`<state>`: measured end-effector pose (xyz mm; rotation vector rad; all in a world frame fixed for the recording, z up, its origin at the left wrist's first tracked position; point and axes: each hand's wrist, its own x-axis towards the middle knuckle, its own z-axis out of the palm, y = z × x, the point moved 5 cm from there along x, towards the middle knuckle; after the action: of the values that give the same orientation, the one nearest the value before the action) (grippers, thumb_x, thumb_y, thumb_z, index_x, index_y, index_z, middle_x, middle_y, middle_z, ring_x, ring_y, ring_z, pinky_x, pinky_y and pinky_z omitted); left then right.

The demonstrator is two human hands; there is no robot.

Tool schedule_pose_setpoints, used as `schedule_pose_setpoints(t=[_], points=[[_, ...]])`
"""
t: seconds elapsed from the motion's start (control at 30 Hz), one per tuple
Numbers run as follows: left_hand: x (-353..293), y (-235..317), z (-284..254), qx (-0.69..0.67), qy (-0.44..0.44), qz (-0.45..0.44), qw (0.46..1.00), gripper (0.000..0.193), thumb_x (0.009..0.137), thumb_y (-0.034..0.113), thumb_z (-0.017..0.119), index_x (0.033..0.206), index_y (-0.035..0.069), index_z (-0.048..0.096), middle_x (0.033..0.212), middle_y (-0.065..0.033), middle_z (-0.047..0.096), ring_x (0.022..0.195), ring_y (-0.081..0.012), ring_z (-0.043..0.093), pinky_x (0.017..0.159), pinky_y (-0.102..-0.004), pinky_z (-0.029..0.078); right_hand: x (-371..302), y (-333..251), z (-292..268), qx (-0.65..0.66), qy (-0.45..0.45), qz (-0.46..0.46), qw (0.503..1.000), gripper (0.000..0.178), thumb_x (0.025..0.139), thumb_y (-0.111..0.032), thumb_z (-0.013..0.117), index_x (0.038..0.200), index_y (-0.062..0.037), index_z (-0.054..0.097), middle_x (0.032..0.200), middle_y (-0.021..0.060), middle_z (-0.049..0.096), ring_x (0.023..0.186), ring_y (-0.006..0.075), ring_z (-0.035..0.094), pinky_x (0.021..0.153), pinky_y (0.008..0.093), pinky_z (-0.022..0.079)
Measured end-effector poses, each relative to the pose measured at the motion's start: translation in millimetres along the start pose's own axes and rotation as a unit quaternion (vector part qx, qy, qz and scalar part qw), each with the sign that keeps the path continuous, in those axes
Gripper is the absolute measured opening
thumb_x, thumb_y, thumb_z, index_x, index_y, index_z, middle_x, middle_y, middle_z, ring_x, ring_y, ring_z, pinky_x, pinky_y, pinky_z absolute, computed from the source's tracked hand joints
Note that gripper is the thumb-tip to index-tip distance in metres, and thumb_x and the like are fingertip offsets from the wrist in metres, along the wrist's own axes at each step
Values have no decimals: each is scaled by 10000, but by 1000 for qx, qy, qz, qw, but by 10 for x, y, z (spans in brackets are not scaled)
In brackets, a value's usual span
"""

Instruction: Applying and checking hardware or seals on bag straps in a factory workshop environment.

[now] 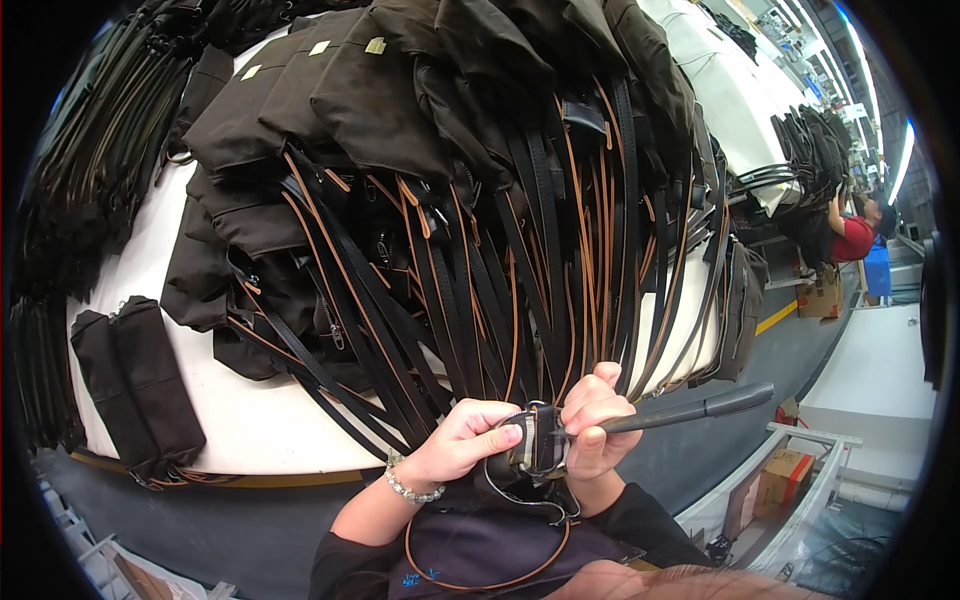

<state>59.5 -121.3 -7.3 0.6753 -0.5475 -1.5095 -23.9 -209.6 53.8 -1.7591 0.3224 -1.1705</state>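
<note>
Close in front of my body, my left hand (466,440) is closed on a dark bag piece (540,442) with black strap and pale metal parts on it, the thumb pressing its left side. At the right of that piece, my right hand (598,422) grips a long black strap-like piece (705,404), whose narrow end sticks out to the right. The frame does not show whether this is a strap end or a tool handle. My right fingertips are against the bag piece. Below my hands hangs a thin brown-edged strap (490,588) in a loop.
Dark brown bags (385,90) are heaped on a white table (290,430), their black straps (455,330) with tan edges trailing toward me. A folded dark bag (140,390) lies at the left corner. Cardboard boxes (783,478) stand on a rack at right. A person in red (853,238) is farther off.
</note>
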Motion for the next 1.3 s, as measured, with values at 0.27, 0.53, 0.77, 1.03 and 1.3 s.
schedule_pose_setpoints(t=[0.27, 0.53, 0.77, 1.03, 1.3], points=[[-2, -3, -11, 4, -3, 2, 1000, 229, 889, 172, 500, 872, -44, 575, 728, 42, 526, 644, -13, 402, 560, -170, 336, -1, -1, -3, 6, -13, -4, 1000, 297, 864, -324, 502, 691, -89, 448, 495, -8, 436, 438, 83, 375, 741, 283, 250], [4, -13, -5, -6, -2, -1, 1000, 229, 890, 173, 500, 856, -42, 570, 726, 42, 524, 649, -13, 406, 564, -173, 344, -3, -10, 2, -3, 13, -4, 1000, 310, 856, -326, 517, 670, -85, 458, 484, -10, 442, 431, 84, 377, 755, 283, 249], [-3, 5, -4, -6, -6, 3, 1000, 233, 889, 173, 501, 880, -48, 574, 741, 35, 536, 659, -16, 417, 574, -174, 350, -2, -15, -18, 34, -35, -25, 998, 181, 811, -183, 570, 672, -85, 507, 547, -20, 500, 463, 109, 476, 671, 283, 243], [0, 1, 3, -19, 0, -2, 1000, 234, 889, 172, 501, 889, -50, 574, 749, 28, 547, 670, -18, 434, 591, -176, 366, 8, -12, -17, 32, -13, -17, 999, 208, 811, -191, 568, 644, -86, 502, 534, -22, 494, 456, 110, 469, 658, 286, 239], [0, -5, -6, -12, -5, 0, 1000, 235, 889, 176, 500, 876, -47, 574, 747, 30, 545, 667, -17, 430, 589, -174, 363, 17, -23, -12, 34, -27, -20, 999, 208, 810, -195, 571, 646, -88, 500, 540, -17, 500, 464, 113, 476, 656, 286, 241]])
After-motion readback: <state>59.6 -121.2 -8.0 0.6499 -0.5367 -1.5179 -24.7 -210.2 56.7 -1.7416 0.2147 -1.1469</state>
